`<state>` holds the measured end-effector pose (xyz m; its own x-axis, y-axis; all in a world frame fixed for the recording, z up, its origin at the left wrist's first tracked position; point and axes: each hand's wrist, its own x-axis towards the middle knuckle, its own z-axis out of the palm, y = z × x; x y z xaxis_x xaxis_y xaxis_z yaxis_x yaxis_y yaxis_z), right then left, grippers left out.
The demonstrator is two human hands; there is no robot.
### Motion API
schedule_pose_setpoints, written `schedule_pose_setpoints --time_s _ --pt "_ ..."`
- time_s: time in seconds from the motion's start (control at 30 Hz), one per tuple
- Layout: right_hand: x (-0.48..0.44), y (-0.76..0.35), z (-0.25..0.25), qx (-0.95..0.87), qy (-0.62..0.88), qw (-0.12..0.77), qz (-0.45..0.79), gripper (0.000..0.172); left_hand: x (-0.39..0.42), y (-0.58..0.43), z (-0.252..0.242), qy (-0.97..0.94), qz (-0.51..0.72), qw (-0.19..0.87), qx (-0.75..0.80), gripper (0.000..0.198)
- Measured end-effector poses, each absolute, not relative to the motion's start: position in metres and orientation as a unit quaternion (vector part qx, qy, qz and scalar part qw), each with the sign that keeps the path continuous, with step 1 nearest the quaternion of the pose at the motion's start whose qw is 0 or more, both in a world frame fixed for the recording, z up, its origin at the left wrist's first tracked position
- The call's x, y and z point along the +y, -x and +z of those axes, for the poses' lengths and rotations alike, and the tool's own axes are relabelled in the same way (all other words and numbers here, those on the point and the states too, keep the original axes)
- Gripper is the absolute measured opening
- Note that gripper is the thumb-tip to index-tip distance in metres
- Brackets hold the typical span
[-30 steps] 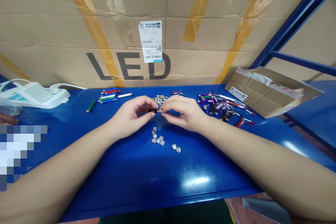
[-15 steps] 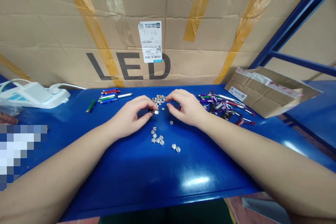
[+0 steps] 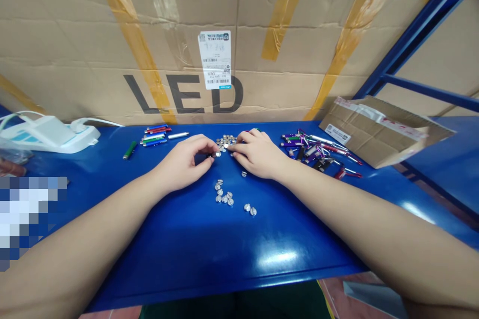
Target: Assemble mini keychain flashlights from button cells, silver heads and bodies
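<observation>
In the head view, a glossy blue workbench stands against a taped cardboard carton printed "LED", with a blue steel rack frame at the right. A white device sits at the far left, beside a row of slim coloured tubes. Carabiner keychain lights and a torn cardboard package lie at the right. Mid-bench sits a heap of silver button cells, with slotted silver caps nearer the front edge, which runs well below the hands. Both forearms reach in from the lower corners. The left hand has its fingertips pinched together on a small dark cylinder with a silver end, just beside the heap. The right hand lies palm-down, fingers close together and curled at the heap's edge; whether they grip anything, I cannot tell.
</observation>
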<state>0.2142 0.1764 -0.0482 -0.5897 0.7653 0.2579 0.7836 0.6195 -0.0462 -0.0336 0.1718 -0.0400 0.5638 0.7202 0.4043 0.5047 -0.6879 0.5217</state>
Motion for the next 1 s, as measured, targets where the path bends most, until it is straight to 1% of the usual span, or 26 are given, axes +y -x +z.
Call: schedule_pose_setpoints --time_s 0.13,0.27,0.47,0.63,0.7,0.73,0.87,0.93,1.0 --pt "0.183 -0.218 -0.049 -0.895 0.421 0.142 -0.039 0.026 0.172 0.035 -0.041 -0.865 0.299 0.179 0.36 0.013" --pt "0.189 -0.221 -0.048 -0.911 0.385 0.148 -0.01 0.015 0.171 0.035 -0.041 -0.865 0.294 0.19 0.36 0.014" --pt "0.19 -0.224 -0.042 -0.916 0.378 0.127 0.035 0.015 0.17 0.034 -0.041 -0.87 0.286 0.2 0.347 0.014" --pt "0.188 -0.226 -0.039 -0.904 0.394 0.144 0.083 0.017 0.169 0.032 -0.04 -0.869 0.283 0.21 0.347 0.015" --pt "0.185 -0.227 -0.039 -0.903 0.38 0.177 0.098 0.019 0.169 0.032 -0.04 -0.867 0.282 0.215 0.351 0.016" --pt "0.183 -0.227 -0.039 -0.901 0.365 0.209 0.107 0.019 0.169 0.032 -0.04 -0.865 0.281 0.219 0.353 0.017" --pt "0.172 -0.221 -0.039 -0.862 0.296 0.383 0.15 0.012 0.169 0.032 -0.041 -0.855 0.287 0.249 0.353 0.02" --pt "0.166 -0.216 -0.039 -0.849 0.277 0.424 0.153 0.011 0.169 0.032 -0.042 -0.85 0.29 0.265 0.35 0.022" --pt "0.163 -0.213 -0.039 -0.848 0.263 0.436 0.146 0.011 0.169 0.031 -0.042 -0.848 0.289 0.275 0.348 0.023"
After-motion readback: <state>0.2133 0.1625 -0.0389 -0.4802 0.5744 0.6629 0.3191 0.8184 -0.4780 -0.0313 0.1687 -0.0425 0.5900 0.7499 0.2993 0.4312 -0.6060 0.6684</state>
